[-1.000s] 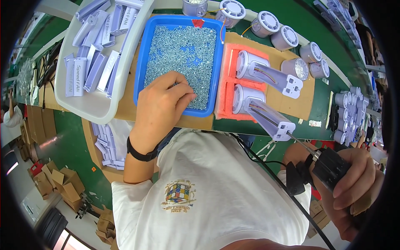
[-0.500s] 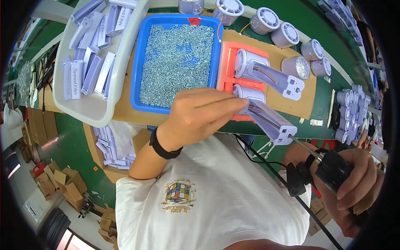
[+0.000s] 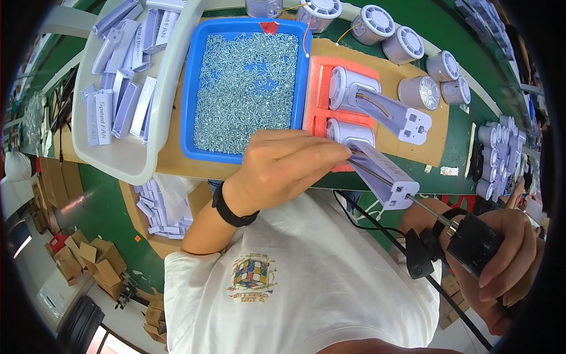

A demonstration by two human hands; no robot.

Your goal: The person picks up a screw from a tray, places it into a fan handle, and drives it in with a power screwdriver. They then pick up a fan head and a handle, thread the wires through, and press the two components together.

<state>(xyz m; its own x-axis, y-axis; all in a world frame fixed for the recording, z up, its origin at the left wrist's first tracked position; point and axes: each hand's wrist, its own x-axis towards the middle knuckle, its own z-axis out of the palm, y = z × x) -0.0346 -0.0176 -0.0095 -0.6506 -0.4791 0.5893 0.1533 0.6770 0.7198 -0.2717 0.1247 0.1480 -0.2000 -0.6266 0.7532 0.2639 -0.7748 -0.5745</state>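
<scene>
My right hand [image 3: 512, 253] grips a black electric screwdriver [image 3: 473, 243]. Its long steel shaft runs through a hole in the end of a lavender fan handle [image 3: 386, 177], along the open channel toward the fan's round head [image 3: 352, 133]. My left hand [image 3: 289, 165] is closed in a pinch at the inner end of that channel, by the tip of the shaft; whatever lies between its fingertips is hidden. Beside this fan a second lavender fan [image 3: 389, 113] lies with its handle channel facing up and wires inside. Both fan heads rest in a red foam holder [image 3: 316, 115].
Left of the holder stands a blue tray [image 3: 187, 106] of small silver screws. Further left, a white bin [image 3: 154, 138] holds lavender handle covers. Several round fan heads [image 3: 407, 46] line the far side, some with wires. A black cable [image 3: 377, 227] crosses before my shirt.
The view has shifted slightly. The screwdriver and the handle end sit a little lower in the picture, and my left hand keeps its pinch at the channel.
</scene>
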